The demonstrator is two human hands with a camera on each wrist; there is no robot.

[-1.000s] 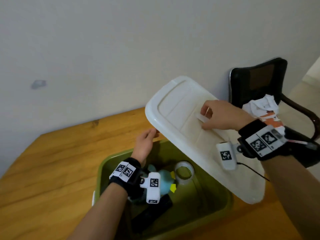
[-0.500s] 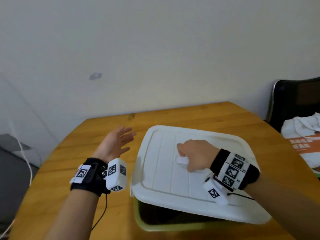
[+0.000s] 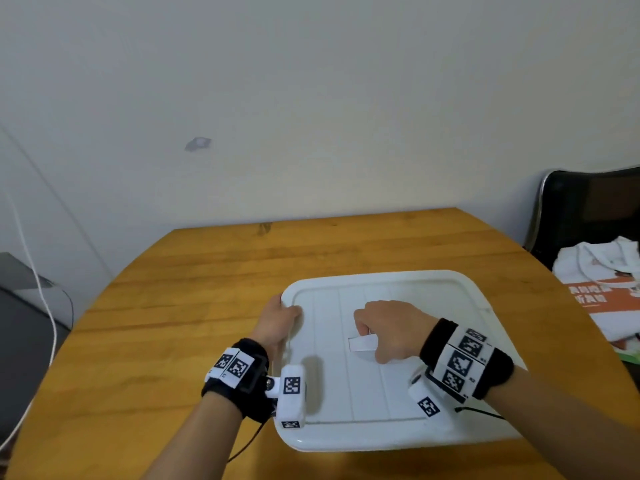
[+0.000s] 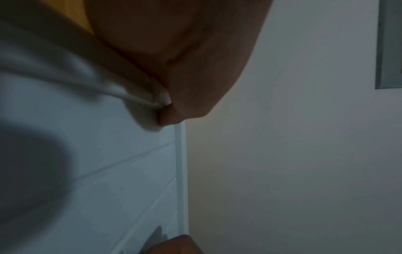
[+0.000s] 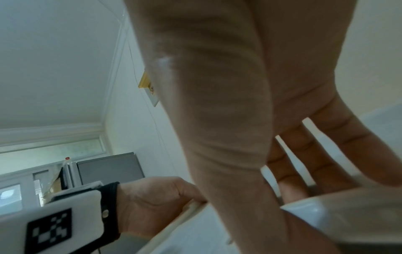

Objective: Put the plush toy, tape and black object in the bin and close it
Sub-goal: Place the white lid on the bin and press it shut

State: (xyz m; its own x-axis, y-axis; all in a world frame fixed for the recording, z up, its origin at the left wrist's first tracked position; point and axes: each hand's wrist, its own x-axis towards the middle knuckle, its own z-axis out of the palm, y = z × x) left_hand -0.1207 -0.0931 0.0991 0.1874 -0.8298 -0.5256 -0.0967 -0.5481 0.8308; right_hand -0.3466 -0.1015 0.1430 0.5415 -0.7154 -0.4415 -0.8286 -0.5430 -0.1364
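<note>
A white lid (image 3: 346, 393) lies flat over the bin and hides the bin, the plush toy, the tape and the black object. My left hand (image 3: 277, 323) grips the lid's left edge near its far corner, thumb on top. The left wrist view shows that palm (image 4: 174, 51) against the lid's rim (image 4: 180, 171). My right hand (image 3: 391, 330) is curled round the small white handle (image 3: 360, 342) in the middle of the lid. In the right wrist view its fingers (image 5: 326, 154) reach down behind the handle (image 5: 337, 216).
The bin stands on a round wooden table (image 3: 173, 323) against a pale wall. A black chair (image 3: 588, 209) at the right carries a white and orange bag (image 3: 595, 289). A grey cabinet (image 3: 20, 323) with a white cable (image 3: 38, 282) stands at the left.
The lid came down from a tilt to lie flat over the bin. My left hand went from open in the air to gripping the lid's left edge. My right hand kept the handle.
</note>
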